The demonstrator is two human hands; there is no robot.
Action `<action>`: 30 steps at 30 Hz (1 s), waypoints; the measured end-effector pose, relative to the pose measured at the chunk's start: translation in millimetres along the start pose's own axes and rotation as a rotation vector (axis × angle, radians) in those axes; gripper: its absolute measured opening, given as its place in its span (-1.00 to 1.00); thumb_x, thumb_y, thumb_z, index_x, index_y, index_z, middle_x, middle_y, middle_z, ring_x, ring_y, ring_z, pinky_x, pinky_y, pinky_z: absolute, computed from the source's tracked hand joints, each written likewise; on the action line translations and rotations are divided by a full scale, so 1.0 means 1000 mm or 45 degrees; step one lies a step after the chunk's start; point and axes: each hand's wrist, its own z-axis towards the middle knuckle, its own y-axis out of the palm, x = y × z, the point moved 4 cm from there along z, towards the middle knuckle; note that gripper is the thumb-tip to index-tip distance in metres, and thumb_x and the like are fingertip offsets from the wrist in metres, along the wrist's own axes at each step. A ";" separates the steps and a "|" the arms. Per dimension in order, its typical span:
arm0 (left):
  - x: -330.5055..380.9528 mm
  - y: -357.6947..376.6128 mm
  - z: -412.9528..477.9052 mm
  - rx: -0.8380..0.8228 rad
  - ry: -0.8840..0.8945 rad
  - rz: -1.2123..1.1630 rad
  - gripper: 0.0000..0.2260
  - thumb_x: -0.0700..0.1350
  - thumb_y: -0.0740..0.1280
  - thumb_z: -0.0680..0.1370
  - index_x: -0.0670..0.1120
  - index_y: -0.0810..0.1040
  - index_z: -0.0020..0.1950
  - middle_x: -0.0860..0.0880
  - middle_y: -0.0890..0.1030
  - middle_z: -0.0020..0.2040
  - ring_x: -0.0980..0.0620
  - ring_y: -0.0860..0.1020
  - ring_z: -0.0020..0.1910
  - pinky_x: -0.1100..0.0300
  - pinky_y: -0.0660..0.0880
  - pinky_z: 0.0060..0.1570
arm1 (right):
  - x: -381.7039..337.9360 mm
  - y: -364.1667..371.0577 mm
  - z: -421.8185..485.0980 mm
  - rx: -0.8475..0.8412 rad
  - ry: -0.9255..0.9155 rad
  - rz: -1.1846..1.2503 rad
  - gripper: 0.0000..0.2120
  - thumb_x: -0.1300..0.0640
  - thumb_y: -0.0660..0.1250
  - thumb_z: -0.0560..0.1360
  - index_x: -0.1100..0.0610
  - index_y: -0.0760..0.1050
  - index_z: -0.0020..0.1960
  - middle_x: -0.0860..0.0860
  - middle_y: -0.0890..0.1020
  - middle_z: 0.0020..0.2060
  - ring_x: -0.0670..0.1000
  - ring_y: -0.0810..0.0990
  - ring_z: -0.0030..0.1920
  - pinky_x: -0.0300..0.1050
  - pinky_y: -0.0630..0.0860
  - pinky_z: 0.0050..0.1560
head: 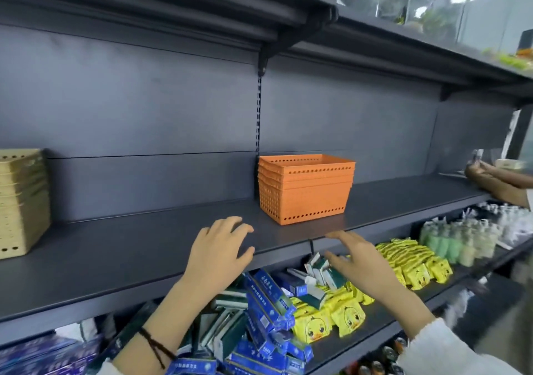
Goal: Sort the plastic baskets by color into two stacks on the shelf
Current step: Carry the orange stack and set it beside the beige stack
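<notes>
A stack of several orange plastic baskets stands on the dark grey shelf, right of the middle upright. A stack of several cream baskets sits at the shelf's far left, partly cut off by the frame edge. My left hand hovers over the shelf's front edge, fingers spread, holding nothing, below and left of the orange stack. My right hand is just in front of the shelf edge, below the orange stack, fingers apart and holding nothing.
The lower shelf holds blue boxes, yellow duck packets and pale green bottles. Another person's hands reach onto the shelf at far right. An upper shelf overhangs above.
</notes>
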 end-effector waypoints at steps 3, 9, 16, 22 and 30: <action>0.013 0.027 0.022 0.004 -0.081 -0.102 -0.58 0.11 0.26 0.53 0.06 0.43 0.37 0.03 0.40 0.41 -0.01 0.43 0.33 0.06 0.41 0.14 | 0.037 0.005 0.019 -0.024 -0.002 0.026 -0.58 -0.03 0.31 0.51 0.00 0.43 0.34 -0.01 0.52 0.29 0.01 0.56 0.17 -0.10 0.51 0.06; 0.027 0.097 0.071 -0.013 -0.342 -0.491 -0.43 0.16 0.22 0.55 0.10 0.14 0.52 0.08 0.18 0.52 0.07 0.27 0.43 0.09 0.35 0.28 | 0.106 0.012 0.077 -0.059 0.004 0.089 -0.54 -0.02 0.30 0.52 -0.01 0.35 0.40 0.02 0.48 0.31 0.03 0.55 0.17 -0.06 0.49 0.10; 0.047 0.138 0.153 0.163 -0.610 -0.948 -0.18 0.11 0.36 0.48 0.12 -0.12 0.55 0.01 -0.07 0.59 0.12 -0.11 0.54 -0.04 0.00 0.47 | 0.173 0.001 0.175 0.037 -0.018 0.311 -0.41 -0.03 0.35 0.50 0.00 0.25 0.46 0.00 0.44 0.36 0.04 0.47 0.26 -0.07 0.45 0.16; 0.056 0.166 0.204 0.369 -0.778 -1.172 -0.04 0.08 0.51 0.36 0.16 -0.08 0.54 0.03 0.35 0.43 0.04 0.31 0.41 -0.14 0.30 0.37 | 0.214 0.014 0.233 0.095 0.004 0.749 -0.02 -0.33 0.34 0.28 -0.01 0.02 0.54 -0.01 0.20 0.50 0.06 0.24 0.47 0.15 0.30 0.39; 0.092 0.207 0.239 0.530 -0.947 -1.097 -0.09 0.13 0.51 0.32 0.30 -0.01 0.48 0.16 0.44 0.32 0.08 0.44 0.27 -0.04 0.42 0.25 | 0.274 0.032 0.305 0.088 -0.097 1.081 -0.04 -0.41 0.37 0.22 -0.10 0.07 0.48 -0.05 0.40 0.37 -0.06 0.43 0.33 0.04 0.44 0.31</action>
